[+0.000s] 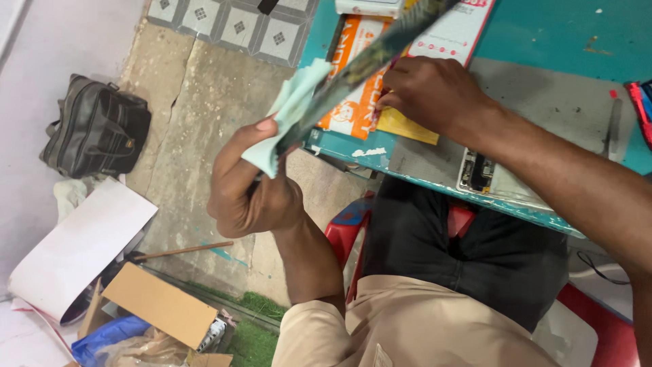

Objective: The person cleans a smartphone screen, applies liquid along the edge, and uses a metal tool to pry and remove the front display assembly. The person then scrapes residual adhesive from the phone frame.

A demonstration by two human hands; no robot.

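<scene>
Left hand (252,187) clenched on pale green cloth (288,112) and near end of a dark flat panel (367,58), which tilts up and far-right over the table edge (435,185). Right hand (431,92) pinches the panel's side over an orange card (353,102). Open floor (197,136) left; bag (95,129) far-left.
</scene>
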